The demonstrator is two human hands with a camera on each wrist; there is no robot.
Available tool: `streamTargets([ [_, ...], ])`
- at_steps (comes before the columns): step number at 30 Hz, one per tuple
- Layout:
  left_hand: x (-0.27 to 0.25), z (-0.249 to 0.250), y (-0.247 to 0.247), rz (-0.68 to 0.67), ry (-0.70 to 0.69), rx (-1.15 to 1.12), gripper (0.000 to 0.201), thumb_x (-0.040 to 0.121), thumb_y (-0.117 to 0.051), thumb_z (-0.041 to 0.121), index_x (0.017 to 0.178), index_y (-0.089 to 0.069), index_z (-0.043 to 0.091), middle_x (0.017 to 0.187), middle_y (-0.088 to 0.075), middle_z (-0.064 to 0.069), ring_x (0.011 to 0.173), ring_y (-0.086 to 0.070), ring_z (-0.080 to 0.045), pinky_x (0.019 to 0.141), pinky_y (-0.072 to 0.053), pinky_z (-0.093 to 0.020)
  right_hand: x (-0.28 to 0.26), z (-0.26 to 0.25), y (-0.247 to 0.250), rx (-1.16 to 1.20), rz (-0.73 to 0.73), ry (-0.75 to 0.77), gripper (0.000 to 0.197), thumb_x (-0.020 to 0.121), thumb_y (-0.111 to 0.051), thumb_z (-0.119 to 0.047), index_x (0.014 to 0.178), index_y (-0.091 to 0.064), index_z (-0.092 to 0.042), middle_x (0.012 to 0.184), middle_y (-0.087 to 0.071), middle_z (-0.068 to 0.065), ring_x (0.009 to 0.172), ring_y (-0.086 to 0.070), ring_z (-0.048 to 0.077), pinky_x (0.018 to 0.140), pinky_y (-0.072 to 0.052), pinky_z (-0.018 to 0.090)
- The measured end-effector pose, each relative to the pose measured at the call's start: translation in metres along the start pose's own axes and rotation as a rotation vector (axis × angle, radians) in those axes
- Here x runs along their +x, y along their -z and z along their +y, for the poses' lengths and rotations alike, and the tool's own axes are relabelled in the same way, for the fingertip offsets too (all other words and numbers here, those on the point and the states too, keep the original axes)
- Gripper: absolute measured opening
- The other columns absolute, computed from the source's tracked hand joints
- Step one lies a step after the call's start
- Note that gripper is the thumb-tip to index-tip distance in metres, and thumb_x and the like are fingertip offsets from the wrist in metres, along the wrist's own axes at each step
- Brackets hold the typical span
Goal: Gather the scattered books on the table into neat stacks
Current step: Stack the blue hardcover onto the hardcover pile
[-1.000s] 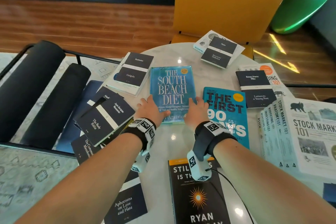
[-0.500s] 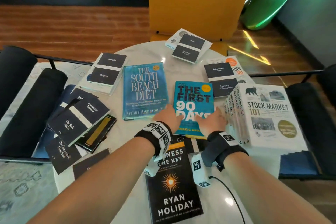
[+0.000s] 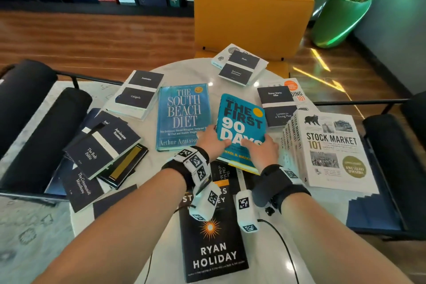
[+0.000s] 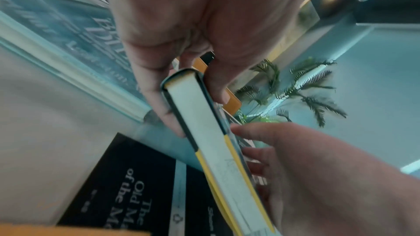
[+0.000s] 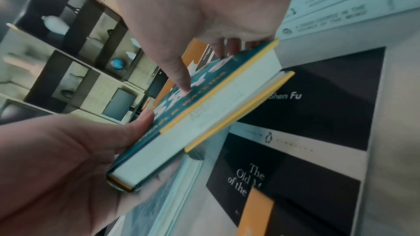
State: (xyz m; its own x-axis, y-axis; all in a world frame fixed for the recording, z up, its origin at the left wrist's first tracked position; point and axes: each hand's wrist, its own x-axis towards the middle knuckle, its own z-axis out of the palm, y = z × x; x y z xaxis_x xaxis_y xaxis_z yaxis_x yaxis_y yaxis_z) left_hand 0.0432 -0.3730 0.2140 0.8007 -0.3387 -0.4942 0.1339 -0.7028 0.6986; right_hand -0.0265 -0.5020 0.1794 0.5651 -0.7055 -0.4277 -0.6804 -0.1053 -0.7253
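Observation:
The teal book "The First 90 Days" (image 3: 242, 120) is tilted up off the round white table (image 3: 202, 71). My left hand (image 3: 212, 143) grips its near left corner, thumb on the cover, fingers under it (image 4: 159, 96). My right hand (image 3: 262, 147) pinches its near right edge, thumb on the cover (image 5: 179, 76). The page edge of the teal book (image 4: 204, 132) (image 5: 216, 114) shows between both hands. The blue "South Beach Diet" (image 3: 182, 115) lies flat just left. "The Old Man of the Moon" (image 3: 221, 173) lies under the raised book, and the black Ryan Holiday book (image 3: 214, 237) is nearest me.
A thick white "Stock Market 101" set (image 3: 329, 147) lies at the right. Small dark paperbacks are scattered at the left (image 3: 103, 143), far left (image 3: 138, 92), back (image 3: 239, 67) and right (image 3: 279, 104). A yellow chair (image 3: 251, 21) stands behind the table; black bolsters (image 3: 36, 122) flank the left.
Both hands moved from the South Beach Diet across to The First 90 Days, took hold of it and raised its near end off the table. The head view swung right.

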Motion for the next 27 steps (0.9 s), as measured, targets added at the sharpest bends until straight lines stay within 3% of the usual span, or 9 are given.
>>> streamTargets([
  [2, -0.001, -0.003, 0.014, 0.02, -0.01, -0.04, 0.06, 0.089, -0.066, 0.022, 0.141, -0.038, 0.011, 0.138, -0.05, -0.01, 0.12, -0.054, -0.026, 0.102, -0.042, -0.034, -0.004, -0.009, -0.004, 0.019, 0.024, 0.058, 0.071, 0.084, -0.064, -0.039, 0.144, -0.034, -0.017, 0.139, -0.037, 0.009, 0.126, -0.045, 0.03, 0.108, -0.038, 0.045],
  [5, 0.001, -0.016, 0.041, 0.067, -0.021, -0.074, 0.054, 0.092, -0.061, 0.017, 0.141, -0.039, 0.01, 0.134, -0.052, -0.006, 0.123, -0.052, -0.025, 0.1, -0.04, -0.032, -0.011, -0.031, -0.02, 0.096, -0.014, 0.134, 0.065, 0.088, -0.064, -0.025, 0.144, -0.032, -0.015, 0.139, -0.034, 0.007, 0.122, -0.051, 0.025, 0.104, -0.042, 0.036],
  [7, 0.006, -0.027, 0.056, 0.073, -0.017, -0.052, 0.054, 0.093, -0.061, 0.019, 0.141, -0.039, 0.011, 0.129, -0.053, -0.002, 0.124, -0.051, -0.024, 0.101, -0.039, -0.031, -0.013, -0.047, -0.031, 0.081, -0.05, 0.168, 0.065, 0.089, -0.063, -0.019, 0.144, -0.031, -0.015, 0.137, -0.033, 0.009, 0.12, -0.052, 0.027, 0.106, -0.041, 0.036],
  [10, 0.013, -0.043, 0.076, 0.108, -0.025, -0.04, 0.05, 0.092, -0.062, 0.024, 0.137, -0.043, 0.017, 0.13, -0.056, -0.007, 0.123, -0.051, -0.025, 0.108, -0.038, -0.037, -0.012, -0.069, -0.05, -0.007, -0.123, 0.219, 0.06, 0.09, -0.06, -0.014, 0.143, -0.032, -0.016, 0.134, -0.034, 0.011, 0.12, -0.05, 0.03, 0.109, -0.039, 0.04],
  [12, 0.022, -0.055, 0.09, 0.122, -0.005, 0.006, 0.042, 0.094, -0.059, 0.023, 0.134, -0.046, 0.017, 0.125, -0.052, -0.004, 0.119, -0.048, -0.021, 0.104, -0.034, -0.027, -0.009, -0.081, -0.068, -0.061, -0.183, 0.253, 0.051, 0.089, -0.056, -0.008, 0.136, -0.038, -0.017, 0.133, -0.035, 0.013, 0.121, -0.049, 0.032, 0.108, -0.039, 0.041],
  [13, 0.027, -0.061, 0.096, 0.131, 0.027, 0.051, 0.041, 0.095, -0.057, 0.023, 0.134, -0.047, 0.015, 0.125, -0.051, -0.009, 0.119, -0.047, -0.025, 0.103, -0.035, -0.03, -0.007, -0.085, -0.076, -0.095, -0.207, 0.272, 0.049, 0.088, -0.054, -0.005, 0.133, -0.039, -0.016, 0.133, -0.036, 0.014, 0.122, -0.048, 0.033, 0.108, -0.039, 0.041],
  [18, 0.055, -0.085, 0.111, 0.136, 0.074, 0.194, 0.039, 0.092, -0.056, 0.034, 0.127, -0.052, 0.017, 0.123, -0.051, -0.017, 0.115, -0.051, -0.035, 0.104, -0.041, -0.047, 0.006, -0.096, -0.107, -0.262, -0.267, 0.346, 0.059, 0.087, -0.055, -0.009, 0.142, -0.032, -0.012, 0.138, -0.04, 0.017, 0.125, -0.043, 0.037, 0.108, -0.035, 0.043],
  [23, 0.068, -0.1, 0.113, 0.17, 0.08, 0.217, 0.041, 0.092, -0.057, 0.035, 0.129, -0.05, 0.02, 0.123, -0.046, -0.015, 0.115, -0.049, -0.035, 0.105, -0.04, -0.05, 0.013, -0.092, -0.119, -0.398, -0.25, 0.444, 0.065, 0.092, -0.053, -0.016, 0.148, -0.022, -0.012, 0.143, -0.04, 0.013, 0.127, -0.039, 0.035, 0.108, -0.03, 0.041],
  [27, 0.064, -0.107, 0.112, 0.241, 0.045, 0.146, 0.052, 0.089, -0.062, 0.033, 0.135, -0.041, 0.018, 0.131, -0.045, -0.013, 0.125, -0.043, -0.032, 0.105, -0.039, -0.051, 0.01, -0.087, -0.111, -0.521, -0.259, 0.513, 0.068, 0.094, -0.052, -0.026, 0.151, -0.017, -0.013, 0.147, -0.04, 0.009, 0.127, -0.034, 0.033, 0.106, -0.027, 0.039],
])
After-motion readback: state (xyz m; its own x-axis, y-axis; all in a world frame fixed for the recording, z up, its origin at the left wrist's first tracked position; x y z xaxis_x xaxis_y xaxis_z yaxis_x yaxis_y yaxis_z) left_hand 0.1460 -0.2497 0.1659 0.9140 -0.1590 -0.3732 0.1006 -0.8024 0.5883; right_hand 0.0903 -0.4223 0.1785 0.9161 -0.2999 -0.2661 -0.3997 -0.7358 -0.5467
